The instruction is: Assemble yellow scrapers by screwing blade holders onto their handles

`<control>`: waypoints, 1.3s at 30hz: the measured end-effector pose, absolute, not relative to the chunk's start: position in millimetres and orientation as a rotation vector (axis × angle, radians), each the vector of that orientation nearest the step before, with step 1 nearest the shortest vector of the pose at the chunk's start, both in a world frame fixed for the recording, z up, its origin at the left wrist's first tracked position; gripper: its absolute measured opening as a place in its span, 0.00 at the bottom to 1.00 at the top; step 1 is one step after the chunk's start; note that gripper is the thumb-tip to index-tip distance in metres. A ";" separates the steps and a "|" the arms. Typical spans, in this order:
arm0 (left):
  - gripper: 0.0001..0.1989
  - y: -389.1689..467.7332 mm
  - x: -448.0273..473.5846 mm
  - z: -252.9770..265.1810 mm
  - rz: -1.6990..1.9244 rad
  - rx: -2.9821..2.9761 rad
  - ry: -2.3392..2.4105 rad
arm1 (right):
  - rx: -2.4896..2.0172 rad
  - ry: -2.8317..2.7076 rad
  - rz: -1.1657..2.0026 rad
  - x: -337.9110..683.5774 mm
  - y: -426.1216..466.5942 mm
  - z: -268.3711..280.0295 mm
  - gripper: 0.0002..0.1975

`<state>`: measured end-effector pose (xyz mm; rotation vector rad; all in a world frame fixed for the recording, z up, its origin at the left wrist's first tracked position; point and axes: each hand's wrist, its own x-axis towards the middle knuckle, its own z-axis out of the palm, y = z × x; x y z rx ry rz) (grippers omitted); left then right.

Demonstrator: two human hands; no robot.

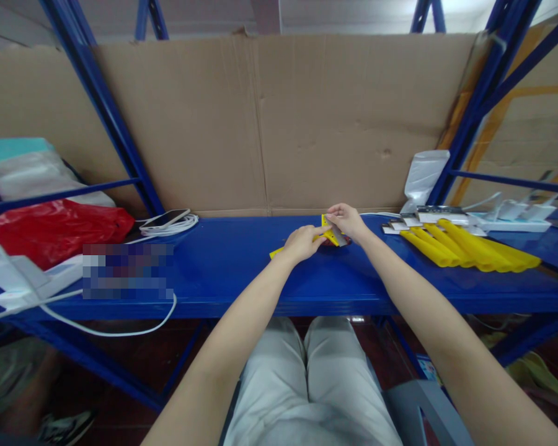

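My left hand [302, 243] is closed around a yellow-handled scraper [275, 253], whose end sticks out to the left of it. Fingers of my right hand [348, 219] pinch a flat metal blade [339, 236] at the scraper's yellow head, and the two hands nearly meet there. Something small and dark reddish lies under the head, mostly hidden. To the right, several yellow scrapers [469, 244] lie side by side with their blade ends pointing away from me.
The blue shelf [232, 266] backs onto a cardboard sheet [307, 124]. At left are a red plastic bag [65, 226], a phone [170, 218] on a coiled white cable and a white power strip [60, 272]. Another power strip [511, 222] and a clear plastic bag [425, 176] stand at right.
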<state>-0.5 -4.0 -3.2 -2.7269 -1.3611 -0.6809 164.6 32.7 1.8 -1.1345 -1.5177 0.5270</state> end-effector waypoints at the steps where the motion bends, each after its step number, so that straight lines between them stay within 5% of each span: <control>1: 0.21 -4.0 -0.6 -3.2 -0.672 -2.725 -1.360 | -1.142 -1.509 0.525 163.9 31.9 1.8 0.04; 13: 0.21 0.3 -0.3 -6.2 -0.617 -2.728 -1.319 | -1.165 -1.477 0.438 163.3 37.3 -0.2 0.03; 27: 0.22 -3.4 0.6 -4.6 -0.622 -2.707 -1.366 | -1.326 -1.393 0.936 158.2 21.5 7.2 0.12; 39: 0.22 -11.6 1.8 -3.3 -0.608 -2.674 -1.338 | -1.379 -1.300 0.964 151.4 15.1 11.4 0.13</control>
